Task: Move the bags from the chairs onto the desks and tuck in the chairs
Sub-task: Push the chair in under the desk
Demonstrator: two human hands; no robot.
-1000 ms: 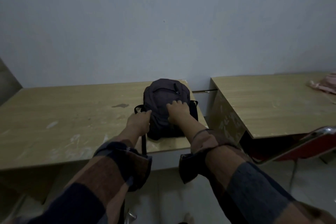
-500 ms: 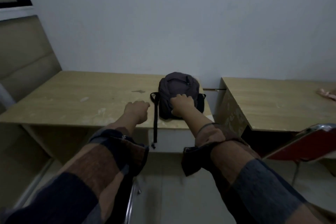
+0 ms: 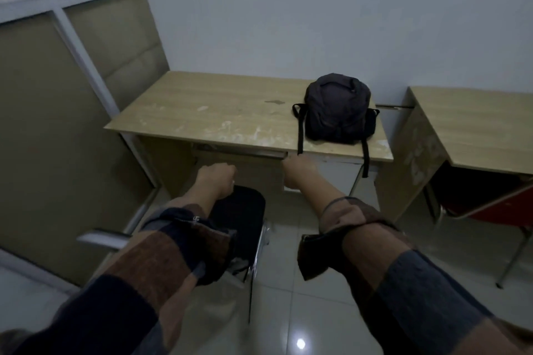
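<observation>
A dark backpack (image 3: 337,108) stands on the right end of the left wooden desk (image 3: 202,112), with two of its straps hanging over the front edge. Neither hand touches it. My left hand (image 3: 215,179) hovers below the desk front with its fingers curled, right at the far edge of a black chair cushion (image 3: 245,219). Whether it grips the cushion is hidden. My right hand (image 3: 300,173) hangs in front of the desk with loosely curled fingers and holds nothing. The black chair stands out from the desk on the tiled floor.
A second wooden desk (image 3: 476,130) stands to the right across a narrow gap. A red chair (image 3: 490,204) sits partly under it. A beige partition (image 3: 57,124) with a window frame runs along the left. The tiled floor (image 3: 288,311) is glossy.
Both hands have let go of the backpack and dropped back below the desk edge. The view has pulled back and tilted down, bringing the black chair into sight.
</observation>
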